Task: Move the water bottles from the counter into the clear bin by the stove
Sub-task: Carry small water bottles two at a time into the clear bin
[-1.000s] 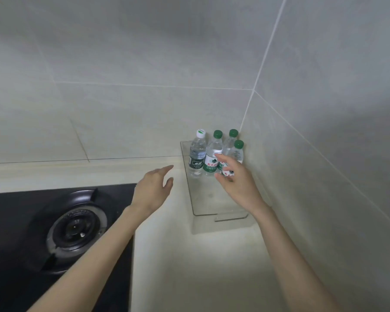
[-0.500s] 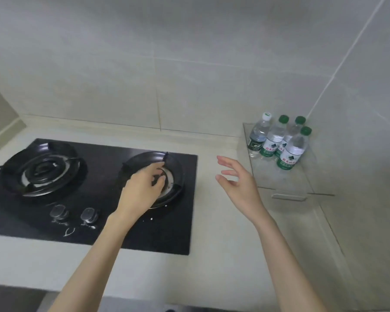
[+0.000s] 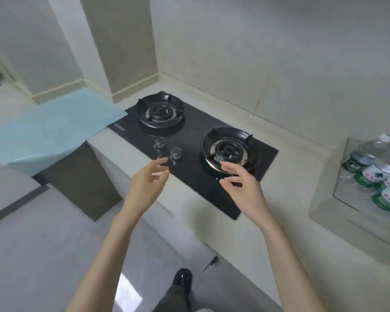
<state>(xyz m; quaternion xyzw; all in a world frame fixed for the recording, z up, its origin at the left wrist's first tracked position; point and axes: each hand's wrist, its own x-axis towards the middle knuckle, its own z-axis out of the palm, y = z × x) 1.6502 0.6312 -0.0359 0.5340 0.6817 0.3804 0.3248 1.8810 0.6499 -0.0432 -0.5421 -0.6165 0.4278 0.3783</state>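
Observation:
Several clear water bottles (image 3: 375, 174) with green labels stand bunched in the clear bin (image 3: 340, 174) at the far right, partly cut off by the frame edge. My left hand (image 3: 148, 184) hovers open over the counter's front edge, near the stove knobs. My right hand (image 3: 241, 188) is open too, fingers curled loosely, above the front right corner of the black stove (image 3: 196, 149). Both hands hold nothing and are well left of the bin.
The two-burner stove has two knobs (image 3: 168, 147) at its front. A light blue board (image 3: 47, 129) lies on the counter to the left. Below is grey floor with my shoe (image 3: 182, 278). Tiled walls close the back and right.
The view has swung left and pulled back, so the bin and bottles slid to the right edge. Both hands drew away from the bin and now hover over the stove front.

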